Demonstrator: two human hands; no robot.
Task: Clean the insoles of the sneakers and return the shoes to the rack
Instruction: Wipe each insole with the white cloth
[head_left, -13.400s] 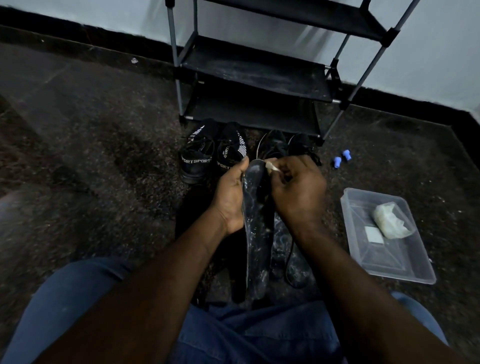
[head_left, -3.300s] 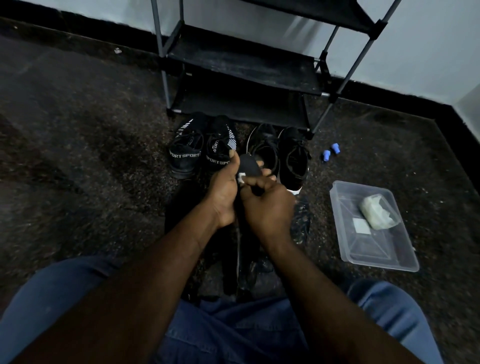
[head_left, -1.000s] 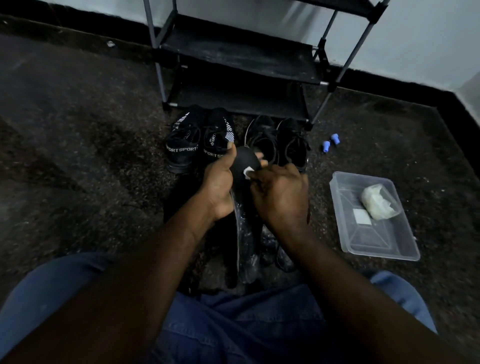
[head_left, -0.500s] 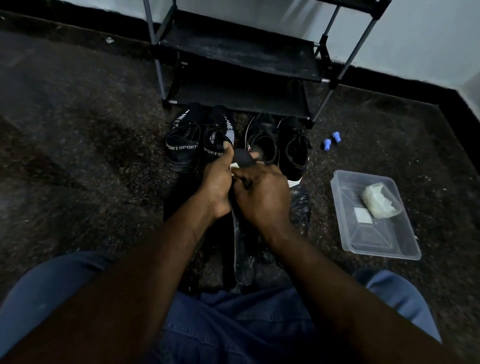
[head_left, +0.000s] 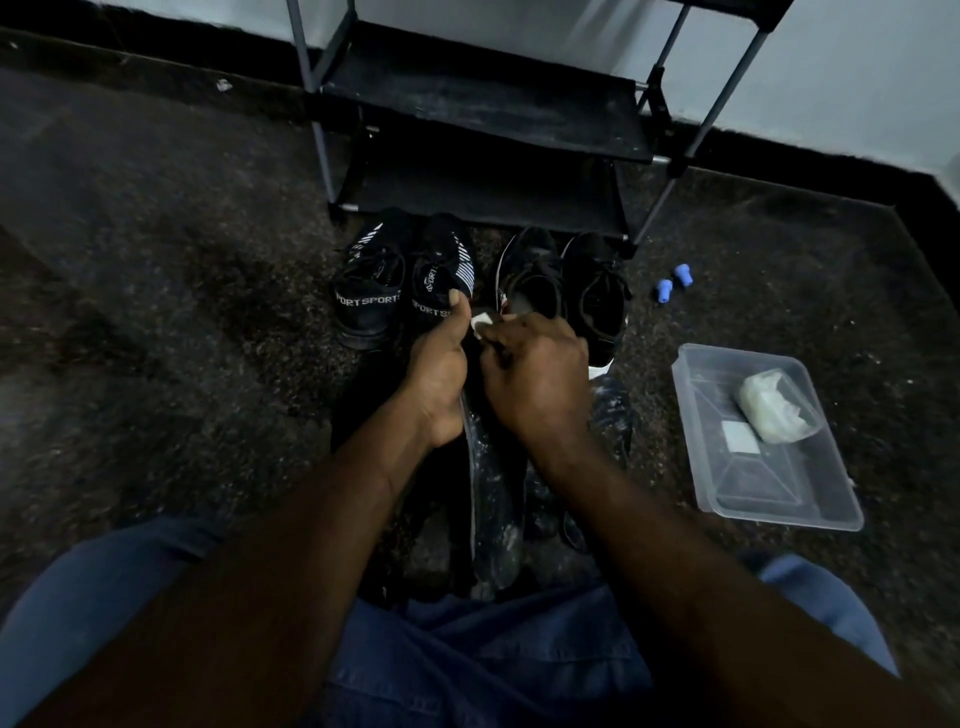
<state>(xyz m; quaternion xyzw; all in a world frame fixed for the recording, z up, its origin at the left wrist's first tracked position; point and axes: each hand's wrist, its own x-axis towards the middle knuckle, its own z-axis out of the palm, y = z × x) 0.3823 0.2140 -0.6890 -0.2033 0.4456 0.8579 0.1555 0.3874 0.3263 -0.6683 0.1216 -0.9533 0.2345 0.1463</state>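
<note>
Left hand: closed round the upper part of the insole, fingers wrapped behind it, thumb stretched up along its left edge.
Right hand: knuckles up, fingers curled, pinching the white pad; pressed close against the left hand.
White pad: small, at the right hand's fingertips, laid on the top end of the insole, just beside the left thumb.
Insole: dark, glossy, streaked; runs from between the two hands down toward the lap, lower end near the jeans.
Jeans: blue denim, below both forearms.
Dark glossy piece: on the floor just right of the right wrist; too dim to tell what it is.
SPORT sneakers: black pair with white stripes, on the floor just beyond the left hand, heels toward it; the thumb overlaps the nearer heel.
Plain black sneakers: laced pair, on the floor just beyond the right hand, partly hidden by it.
Shoe rack: black shelves, grey poles, beyond both pairs, against the wall.
Blue caps: two, small, on the floor beyond and right of the right hand.
Clear tub: plastic, on the floor well right of the right hand.
White wad: in the tub's far end, under clear film.
White square: flat on the tub's bottom, just beside the wad.
Floor: dark, speckled.
</note>
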